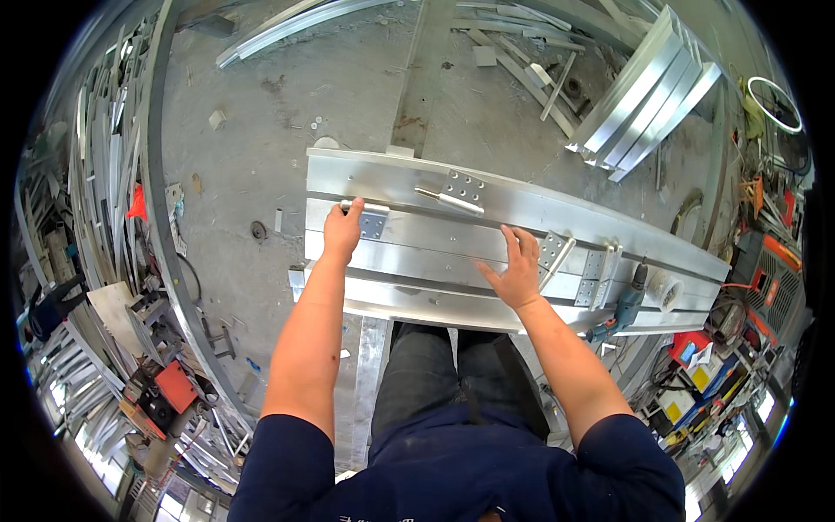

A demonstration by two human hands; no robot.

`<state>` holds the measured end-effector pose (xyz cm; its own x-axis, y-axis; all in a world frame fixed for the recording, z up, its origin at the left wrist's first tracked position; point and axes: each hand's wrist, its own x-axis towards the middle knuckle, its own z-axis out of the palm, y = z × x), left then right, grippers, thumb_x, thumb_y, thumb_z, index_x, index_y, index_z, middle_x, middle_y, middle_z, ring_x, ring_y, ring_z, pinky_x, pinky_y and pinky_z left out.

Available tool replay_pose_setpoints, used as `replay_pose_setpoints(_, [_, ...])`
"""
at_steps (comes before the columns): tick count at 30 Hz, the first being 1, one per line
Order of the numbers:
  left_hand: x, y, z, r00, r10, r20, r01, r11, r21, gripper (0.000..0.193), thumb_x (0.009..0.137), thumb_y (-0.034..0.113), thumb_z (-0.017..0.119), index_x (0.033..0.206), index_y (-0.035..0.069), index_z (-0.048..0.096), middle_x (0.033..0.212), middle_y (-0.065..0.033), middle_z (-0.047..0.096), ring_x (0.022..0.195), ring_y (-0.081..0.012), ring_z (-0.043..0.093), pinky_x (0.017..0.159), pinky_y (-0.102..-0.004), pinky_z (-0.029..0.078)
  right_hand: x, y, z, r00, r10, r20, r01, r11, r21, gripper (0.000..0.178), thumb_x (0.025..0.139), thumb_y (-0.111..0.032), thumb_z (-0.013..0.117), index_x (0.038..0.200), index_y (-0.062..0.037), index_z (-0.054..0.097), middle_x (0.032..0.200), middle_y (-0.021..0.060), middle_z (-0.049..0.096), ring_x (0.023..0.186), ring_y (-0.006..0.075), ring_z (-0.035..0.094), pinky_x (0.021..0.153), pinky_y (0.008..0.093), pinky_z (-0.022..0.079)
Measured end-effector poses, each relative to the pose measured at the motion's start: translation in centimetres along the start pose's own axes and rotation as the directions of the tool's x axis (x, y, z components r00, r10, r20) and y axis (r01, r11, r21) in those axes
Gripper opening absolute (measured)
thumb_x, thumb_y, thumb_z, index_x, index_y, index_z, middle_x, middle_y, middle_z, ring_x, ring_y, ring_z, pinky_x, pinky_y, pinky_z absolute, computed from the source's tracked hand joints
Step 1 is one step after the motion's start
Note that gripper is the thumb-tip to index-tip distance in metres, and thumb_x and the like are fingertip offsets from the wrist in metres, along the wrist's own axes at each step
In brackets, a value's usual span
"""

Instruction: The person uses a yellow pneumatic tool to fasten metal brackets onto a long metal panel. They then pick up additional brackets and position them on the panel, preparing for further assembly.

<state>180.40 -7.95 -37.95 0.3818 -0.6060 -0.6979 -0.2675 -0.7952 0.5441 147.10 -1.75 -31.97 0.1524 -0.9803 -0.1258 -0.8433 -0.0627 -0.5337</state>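
Observation:
Several long silvery metal profiles lie side by side in front of me. At their left end, my left hand is closed on the barrel of a metal hinge, whose drilled leaf lies against the profile. My right hand hovers over or rests lightly on the profiles, fingers apart, with nothing in it. Just right of it is a second hinge. Another hinge with a protruding pin lies toward the far edge, between the hands. Further right is a pair of hinge pieces.
A cordless drill and a white roll lie at the profiles' right end. Stacked profiles stand at the far right. Metal offcuts fill the left side. An orange-and-grey machine and cluttered tools are at the right.

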Motion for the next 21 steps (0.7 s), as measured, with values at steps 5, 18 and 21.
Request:
replay_pose_setpoints(5, [-0.2, -1.7, 2.3, 0.921, 0.286, -0.265, -0.167, 0.903, 0.395, 0.058, 0.09, 0.043, 0.056, 0.114, -0.009, 0.047, 0.108, -0.0291, 0.054, 0.105, -0.0422, 0.052, 0.092, -0.0462, 0.041, -5.0, 2.6, -2.2, 0.986, 0.162, -0.034, -0.161, 0.987, 0.012, 0.074, 0.068, -0.03, 0.081, 0.128, -0.0016, 0.048, 0.122, 0.0168, 0.047, 0.113, 0.0354, 0.044, 0.098, 0.046, 0.036])
replay_pose_setpoints(18, [-3.6, -2.6, 2.6, 0.86, 0.407, -0.307, -0.191, 0.815, 0.547, 0.07, 0.087, 0.057, 0.055, 0.123, -0.003, 0.045, 0.122, -0.0233, 0.046, 0.114, -0.0396, 0.042, 0.1, -0.048, 0.033, -8.2, 11.5, -3.7, 0.527, 0.841, 0.122, -0.847, 0.506, 0.165, 0.065, 0.069, -0.042, 0.079, 0.107, 0.0065, 0.058, 0.099, 0.0193, 0.063, 0.093, 0.0329, 0.062, 0.082, 0.0385, 0.049])
replay_pose_setpoints(21, [-4.9, -2.6, 3.3, 0.812, 0.493, -0.312, -0.252, 0.779, 0.574, 0.067, 0.088, 0.054, 0.057, 0.122, -0.003, 0.045, 0.12, -0.0227, 0.046, 0.113, -0.04, 0.042, 0.099, -0.0483, 0.033, -8.1, 10.7, -1.9, 0.539, 0.829, 0.148, -0.842, 0.535, 0.073, 0.062, 0.065, -0.039, 0.082, 0.102, 0.006, 0.059, 0.097, 0.0208, 0.065, 0.093, 0.0348, 0.064, 0.08, 0.0401, 0.05])
